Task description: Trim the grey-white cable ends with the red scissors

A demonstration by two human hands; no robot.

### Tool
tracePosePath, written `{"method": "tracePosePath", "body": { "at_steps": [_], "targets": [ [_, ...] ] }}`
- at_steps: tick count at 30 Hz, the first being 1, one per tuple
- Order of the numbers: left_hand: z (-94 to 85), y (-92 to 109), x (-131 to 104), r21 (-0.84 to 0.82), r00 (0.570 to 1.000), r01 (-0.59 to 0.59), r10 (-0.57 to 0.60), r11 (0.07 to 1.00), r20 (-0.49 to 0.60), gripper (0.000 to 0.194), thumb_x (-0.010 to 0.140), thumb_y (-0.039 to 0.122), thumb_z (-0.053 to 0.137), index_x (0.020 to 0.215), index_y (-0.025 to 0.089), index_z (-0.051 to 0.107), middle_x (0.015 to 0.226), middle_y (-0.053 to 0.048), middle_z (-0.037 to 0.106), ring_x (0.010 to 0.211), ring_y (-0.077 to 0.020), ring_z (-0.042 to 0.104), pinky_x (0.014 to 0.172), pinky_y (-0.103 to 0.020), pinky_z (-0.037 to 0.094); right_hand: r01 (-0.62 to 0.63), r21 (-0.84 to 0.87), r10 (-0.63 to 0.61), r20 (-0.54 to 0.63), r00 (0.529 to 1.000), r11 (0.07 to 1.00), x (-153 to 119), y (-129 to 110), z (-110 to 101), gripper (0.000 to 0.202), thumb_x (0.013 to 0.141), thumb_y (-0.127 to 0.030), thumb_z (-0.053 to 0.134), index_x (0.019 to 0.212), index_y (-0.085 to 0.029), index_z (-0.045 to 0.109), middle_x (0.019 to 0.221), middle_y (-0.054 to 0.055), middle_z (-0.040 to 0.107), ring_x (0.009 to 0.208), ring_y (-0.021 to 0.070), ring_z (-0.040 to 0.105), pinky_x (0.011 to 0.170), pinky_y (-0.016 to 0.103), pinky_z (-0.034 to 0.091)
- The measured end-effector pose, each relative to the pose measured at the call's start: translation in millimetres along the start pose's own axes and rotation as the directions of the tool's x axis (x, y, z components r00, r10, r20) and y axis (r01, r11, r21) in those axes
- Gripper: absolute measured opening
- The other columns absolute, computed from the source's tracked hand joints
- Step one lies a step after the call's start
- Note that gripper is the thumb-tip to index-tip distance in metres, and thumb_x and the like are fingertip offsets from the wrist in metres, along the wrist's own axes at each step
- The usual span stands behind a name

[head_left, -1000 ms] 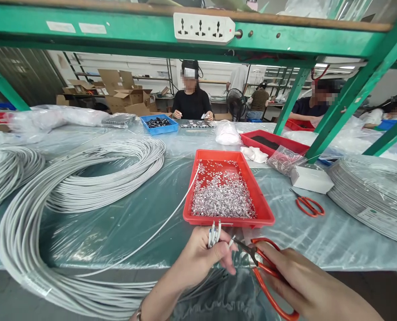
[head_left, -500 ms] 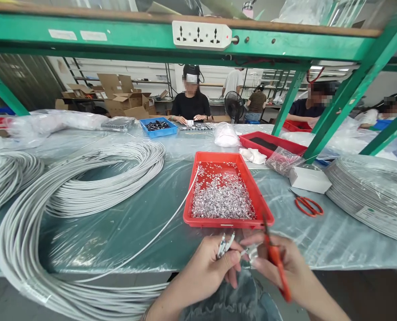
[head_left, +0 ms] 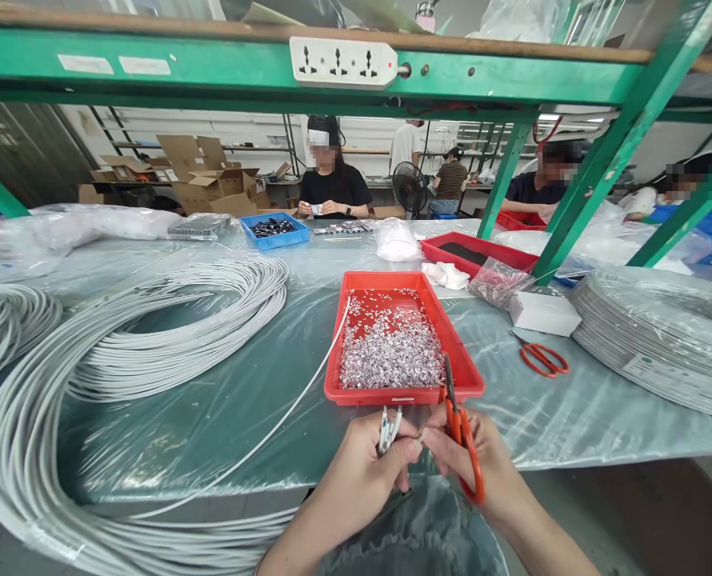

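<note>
The fingers (head_left: 399,458) and forearms (head_left: 326,516) are bare; the gathered clothing (head_left: 413,532) is dark grey-green.

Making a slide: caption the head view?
Left hand grips cable ends, right hand holds scissors, near a red tray.

White power strip (head_left: 342,64) on a green frame (head_left: 230,72), cardboard boxes (head_left: 203,192) and a black fan (head_left: 409,187) beyond.

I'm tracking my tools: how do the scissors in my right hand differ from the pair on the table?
The held scissors are gripped in your right hand; the other pair lies loose near the white box. The held scissors stand blades up, while the other pair lies flat on the table. Both have orange handles.
</note>
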State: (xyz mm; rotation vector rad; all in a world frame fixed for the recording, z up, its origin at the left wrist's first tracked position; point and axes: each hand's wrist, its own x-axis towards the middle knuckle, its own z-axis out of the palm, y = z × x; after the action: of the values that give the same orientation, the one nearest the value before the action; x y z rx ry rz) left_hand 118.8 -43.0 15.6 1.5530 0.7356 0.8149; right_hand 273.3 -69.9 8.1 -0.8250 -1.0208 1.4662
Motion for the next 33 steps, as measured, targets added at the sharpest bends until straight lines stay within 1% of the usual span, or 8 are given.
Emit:
{"method": "tracePosePath", "body": {
  "at_steps": [4, 8, 11, 15, 23, 25, 28, 33],
  "targets": [
    [-0.6, 5, -4, 0.038, 1.0, -0.006, 0.005, 0.999, 0.02, 0.016, 0.083, 0.025, 0.052, 0.073, 0.014, 0.056, 0.06, 0.002, 0.049, 0.052, -0.008, 0.046, 0.053, -0.018, 0.036, -0.155, 0.14, 0.144, 0.087, 0.986, 0.978, -1, 1, 4, 0.047, 0.078, -0.043, 0.062, 0.053, -0.016, 0.032, 0.035, -0.01, 0.027, 0.034, 0.0015, 0.023, 0.044, 0.018, 0.024],
    [-1.2, 9, -6, 0.192, 0.998, -0.057, 0.062, 0.98, -0.02, 0.014, 0.08, 0.022, 0.055, 0.069, 0.014, 0.055, 0.064, 0.002, 0.052, 0.06, -0.0092, 0.045, 0.06, -0.02, 0.036, -0.261, 0.154, 0.239, 0.148, 0.96, 0.953, 0, 1, 6, 0.043, 0.075, -0.047, 0.063, 0.059, -0.017, 0.036, 0.035, -0.013, 0.022, 0.029, -0.0001, 0.014, 0.042, 0.019, 0.025],
    [-1.1, 7, -3, 0.29, 0.993, -0.059, 0.085, 0.955, -0.079, 0.013, 0.079, 0.02, 0.055, 0.068, 0.015, 0.053, 0.066, 0.002, 0.053, 0.061, -0.0097, 0.045, 0.061, -0.02, 0.035, -0.169, 0.106, 0.163, 0.066, 0.984, 0.98, 2, 0, 4, 0.043, 0.071, -0.043, 0.068, 0.056, -0.015, 0.04, 0.036, -0.01, 0.032, 0.034, 0.001, 0.023, 0.043, 0.018, 0.021],
    [-0.3, 2, -2, 0.339, 0.989, -0.018, 0.067, 0.94, -0.134, 0.014, 0.078, 0.022, 0.057, 0.066, 0.015, 0.051, 0.06, 0.004, 0.047, 0.055, -0.0084, 0.039, 0.056, -0.02, 0.031, -0.033, 0.008, 0.033, -0.052, 0.998, 0.999, 2, -2, 1, 0.029, 0.062, -0.022, 0.079, 0.058, -0.009, 0.053, 0.043, -0.005, 0.047, 0.042, 0.0019, 0.032, 0.045, 0.017, 0.017],
    [3.8, -7, 1, 0.058, 0.994, -0.031, 0.037, 0.998, -0.103, 0.014, 0.075, 0.021, 0.059, 0.067, 0.014, 0.049, 0.063, 0.003, 0.048, 0.056, -0.0081, 0.038, 0.056, -0.02, 0.032, -0.171, 0.136, 0.16, 0.094, 0.983, 0.976, 5, 9, 4, 0.045, 0.076, -0.047, 0.061, 0.054, -0.016, 0.037, 0.031, -0.01, 0.025, 0.03, 0.0004, 0.015, 0.041, 0.019, 0.022],
    [4.5, -9, 2, 0.047, 0.993, -0.008, 0.013, 0.999, -0.121, 0.016, 0.075, 0.023, 0.059, 0.066, 0.014, 0.048, 0.059, 0.004, 0.046, 0.053, -0.0075, 0.036, 0.053, -0.019, 0.031, -0.157, 0.126, 0.15, 0.066, 0.986, 0.979, 6, 9, 5, 0.045, 0.077, -0.048, 0.06, 0.055, -0.015, 0.038, 0.034, -0.009, 0.028, 0.032, 0.0009, 0.02, 0.042, 0.018, 0.023],
    [4.4, -9, 4, 0.161, 0.977, -0.001, 0.036, 0.987, -0.212, 0.019, 0.077, 0.026, 0.058, 0.063, 0.014, 0.05, 0.055, 0.004, 0.045, 0.051, -0.0075, 0.036, 0.052, -0.02, 0.03, -0.079, 0.059, 0.082, -0.045, 0.996, 0.995, 5, 5, 5, 0.038, 0.072, -0.044, 0.068, 0.062, -0.013, 0.049, 0.044, -0.005, 0.043, 0.042, 0.0028, 0.034, 0.044, 0.016, 0.025],
    [5.9, -5, 5, 0.42, 0.945, -0.038, 0.169, 0.907, -0.279, 0.022, 0.08, 0.027, 0.055, 0.064, 0.014, 0.058, 0.06, 0.001, 0.05, 0.051, -0.008, 0.041, 0.052, -0.02, 0.031, 0.061, -0.088, -0.079, -0.22, 0.972, 0.994, 6, 5, 4, 0.027, 0.051, -0.019, 0.082, 0.067, -0.012, 0.06, 0.05, -0.004, 0.052, 0.047, 0.0046, 0.044, 0.047, 0.014, 0.034]
  ]
}}
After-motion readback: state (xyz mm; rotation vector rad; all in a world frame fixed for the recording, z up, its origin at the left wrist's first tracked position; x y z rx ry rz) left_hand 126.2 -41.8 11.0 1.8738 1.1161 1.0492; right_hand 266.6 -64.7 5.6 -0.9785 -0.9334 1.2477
